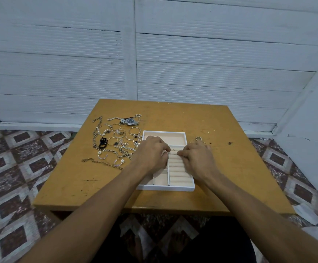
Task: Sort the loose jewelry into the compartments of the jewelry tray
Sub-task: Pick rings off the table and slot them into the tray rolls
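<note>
The left hand point(151, 152) and right hand point(198, 156) meet, fingers curled, at a small ring point(173, 149) on the padded rolls point(179, 168) of the tray point(165, 188), mid-desk point(236, 168). I cannot tell which hand grips it. Pressed crooked, it might spring out into the jewelry heap point(116, 141) near the left edge.

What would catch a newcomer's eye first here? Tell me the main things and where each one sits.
The left hand and right hand nearly touch fingertips over the padded rolls of the white tray near the middle of the table, where a small ring sits. Left of the tray sprawls a tangle of chains, bangles and pearls, with a steel watch at its far edge.
</note>
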Available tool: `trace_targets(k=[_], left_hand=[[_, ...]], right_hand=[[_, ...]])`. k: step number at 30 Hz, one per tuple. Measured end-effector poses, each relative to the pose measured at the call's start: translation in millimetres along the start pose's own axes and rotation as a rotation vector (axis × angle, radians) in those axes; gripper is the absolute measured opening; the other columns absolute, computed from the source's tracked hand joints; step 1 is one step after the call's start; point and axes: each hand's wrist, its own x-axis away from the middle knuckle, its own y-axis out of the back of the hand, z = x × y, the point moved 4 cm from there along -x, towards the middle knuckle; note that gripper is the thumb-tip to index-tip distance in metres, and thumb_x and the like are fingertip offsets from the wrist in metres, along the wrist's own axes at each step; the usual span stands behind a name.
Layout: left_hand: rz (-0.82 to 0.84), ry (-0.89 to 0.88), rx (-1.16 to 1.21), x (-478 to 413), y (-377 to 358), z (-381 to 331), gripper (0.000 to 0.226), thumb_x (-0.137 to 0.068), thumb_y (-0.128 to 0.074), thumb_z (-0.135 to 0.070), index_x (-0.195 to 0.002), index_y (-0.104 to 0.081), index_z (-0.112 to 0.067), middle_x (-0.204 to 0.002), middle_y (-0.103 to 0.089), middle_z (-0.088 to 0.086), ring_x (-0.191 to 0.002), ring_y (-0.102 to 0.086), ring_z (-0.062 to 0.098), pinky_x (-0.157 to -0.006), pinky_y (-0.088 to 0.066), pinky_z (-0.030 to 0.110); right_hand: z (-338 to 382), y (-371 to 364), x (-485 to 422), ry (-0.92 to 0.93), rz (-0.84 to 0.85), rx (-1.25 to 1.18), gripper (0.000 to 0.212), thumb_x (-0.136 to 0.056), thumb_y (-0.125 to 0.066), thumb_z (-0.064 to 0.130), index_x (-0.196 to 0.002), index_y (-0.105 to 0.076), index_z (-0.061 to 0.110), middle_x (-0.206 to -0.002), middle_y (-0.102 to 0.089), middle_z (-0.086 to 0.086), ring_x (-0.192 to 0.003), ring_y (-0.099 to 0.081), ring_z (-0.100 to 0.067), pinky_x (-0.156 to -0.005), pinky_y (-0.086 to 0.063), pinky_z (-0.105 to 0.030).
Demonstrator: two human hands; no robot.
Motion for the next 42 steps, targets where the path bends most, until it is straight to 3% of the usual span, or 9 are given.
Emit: trace_targets(k=[10,15,18,21,25,31,42], left_hand=[[0.029,-0.015,-0.017,-3.6,-2.9,-7.6,0.029,-0.089,-0.051,-0.024,-0.111,-0.07,-0.023,-0.115,-0.064,0.001,-0.114,-0.048,0.023,-0.095,-0.04,0.036],[0.023,-0.032,-0.008,-10.0,-4.7,-12.5,0.028,-0.091,-0.051,-0.025,-0.112,-0.07,-0.022,-0.115,-0.063,0.002,-0.115,-0.047,0.023,-0.095,-0.04,0.037],[0.013,-0.045,0.026,-21.0,-7.7,-18.8,0.025,-0.09,-0.056,-0.028,-0.108,-0.072,-0.02,-0.113,-0.063,0.002,-0.115,-0.048,0.023,-0.095,-0.04,0.038],[-0.005,-0.065,0.03,-34.0,-14.5,-31.9,0.024,-0.089,-0.058,-0.031,-0.106,-0.073,-0.022,-0.114,-0.063,0.001,-0.117,-0.047,0.024,-0.094,-0.038,0.035],[0.059,-0.039,-0.017,-47.7,-29.7,-51.5,0.028,-0.088,-0.059,-0.042,-0.11,-0.07,-0.029,-0.134,-0.051,-0.003,-0.137,-0.026,0.022,-0.104,-0.027,0.037],[0.135,-0.013,-0.018,-66.4,-47.7,-71.9,0.029,-0.088,-0.057,-0.041,-0.113,-0.067,-0.03,-0.144,-0.041,0.001,-0.144,-0.01,0.027,-0.111,-0.013,0.042],[0.242,-0.045,-0.199,-87.7,-72.0,-84.2,0.034,-0.091,-0.054,-0.041,-0.118,-0.065,-0.022,-0.149,-0.035,0.003,-0.145,-0.002,0.031,-0.11,-0.014,0.05]], right_hand=[[-8.4,3.1,7.0,-0.013,-0.034,0.024,0.026,-0.093,-0.052,0.021,-0.107,-0.073,0.029,-0.107,-0.064,0.005,-0.114,-0.045,-0.028,-0.082,-0.034,-0.038],[-21.5,5.3,8.6,-0.064,-0.068,-0.142,0.029,-0.089,-0.052,0.019,-0.108,-0.073,0.026,-0.102,-0.065,0.002,-0.103,-0.053,-0.026,-0.083,-0.043,-0.039],[-42.5,12.2,8.7,-0.189,-0.089,-0.27,0.034,-0.085,-0.049,0.014,-0.111,-0.071,0.02,-0.108,-0.066,-0.002,-0.103,-0.056,-0.026,-0.088,-0.046,-0.038],[-73.3,19.7,10.7,-0.413,-0.091,-0.453,0.033,-0.085,-0.052,0.007,-0.111,-0.07,0.016,-0.109,-0.067,-0.003,-0.099,-0.061,-0.019,-0.085,-0.043,-0.026],[-104.0,18.6,14.5,-0.601,-0.043,-0.555,0.026,-0.087,-0.054,0.01,-0.109,-0.069,0.014,-0.097,-0.064,0.0,-0.094,-0.058,-0.017,-0.08,-0.036,-0.021],[-111.7,11.3,15.0,-0.587,0.017,-0.509,0.024,-0.086,-0.056,0.012,-0.106,-0.069,0.015,-0.093,-0.065,0.001,-0.09,-0.058,-0.016,-0.08,-0.041,-0.022],[-117.8,-1.9,0.2,-0.526,-0.008,-0.519,0.017,-0.087,-0.06,0.014,-0.097,-0.074,0.014,-0.082,-0.065,0.003,-0.084,-0.059,-0.013,-0.069,-0.033,-0.015]])
